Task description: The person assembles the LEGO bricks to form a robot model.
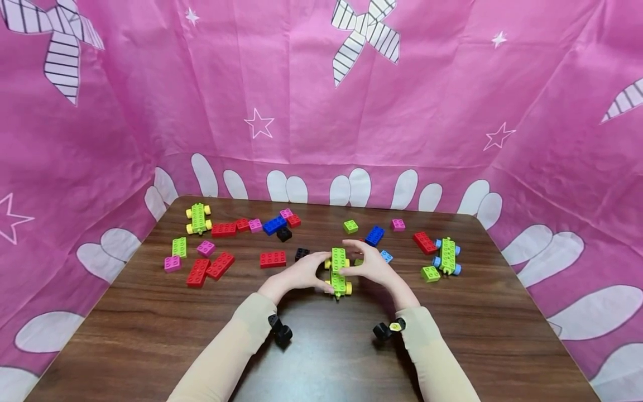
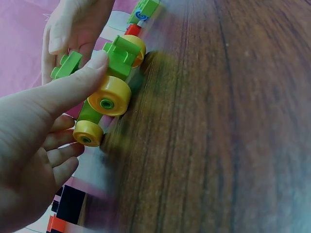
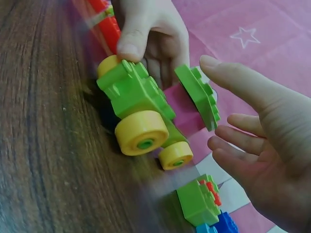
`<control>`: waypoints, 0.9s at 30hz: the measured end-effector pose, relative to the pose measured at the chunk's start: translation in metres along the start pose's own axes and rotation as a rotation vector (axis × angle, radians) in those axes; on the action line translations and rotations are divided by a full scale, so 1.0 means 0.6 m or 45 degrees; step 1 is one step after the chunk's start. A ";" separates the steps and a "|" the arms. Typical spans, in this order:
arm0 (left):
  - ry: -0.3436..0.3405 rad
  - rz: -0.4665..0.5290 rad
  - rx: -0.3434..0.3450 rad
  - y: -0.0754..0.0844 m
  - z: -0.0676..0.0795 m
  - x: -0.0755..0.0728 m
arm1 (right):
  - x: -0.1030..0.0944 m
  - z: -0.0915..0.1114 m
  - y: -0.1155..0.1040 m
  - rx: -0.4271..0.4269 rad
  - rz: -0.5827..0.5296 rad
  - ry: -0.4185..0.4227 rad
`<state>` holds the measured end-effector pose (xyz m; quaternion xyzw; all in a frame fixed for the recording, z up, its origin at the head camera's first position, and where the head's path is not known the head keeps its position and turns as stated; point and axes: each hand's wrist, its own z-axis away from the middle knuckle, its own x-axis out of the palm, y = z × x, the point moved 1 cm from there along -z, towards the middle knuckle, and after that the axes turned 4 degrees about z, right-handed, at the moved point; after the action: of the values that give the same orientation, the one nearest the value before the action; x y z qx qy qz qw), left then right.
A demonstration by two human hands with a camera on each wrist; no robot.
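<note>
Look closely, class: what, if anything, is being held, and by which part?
The yellow-wheeled green car: the left hand holds it, thumb on its near end. The right hand, beside it, shows no clear grip.

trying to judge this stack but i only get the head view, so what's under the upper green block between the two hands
Observer: A pink block, visible from the side in the right wrist view, sits between the upper green block and the green wheeled base.
Operator: useful, and from up here i can't see the sides of its yellow wheels, what colour are the hubs
Observer: The left wrist view shows green hubs on the two wheels nearest that camera.
</note>
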<state>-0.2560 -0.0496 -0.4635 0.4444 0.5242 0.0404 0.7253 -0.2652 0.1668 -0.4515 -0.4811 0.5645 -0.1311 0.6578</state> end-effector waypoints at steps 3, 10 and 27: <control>-0.004 0.009 0.005 -0.001 0.001 -0.003 | -0.001 0.001 0.004 -0.012 -0.014 0.005; 0.001 0.003 0.028 -0.007 0.008 -0.026 | 0.001 0.004 0.011 0.008 -0.034 -0.001; 0.320 -0.155 0.099 -0.043 0.001 -0.119 | 0.006 0.006 0.018 0.053 -0.084 -0.011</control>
<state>-0.2980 -0.1029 -0.4295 0.4310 0.6380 0.0313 0.6373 -0.2650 0.1713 -0.4621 -0.4864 0.5426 -0.1624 0.6653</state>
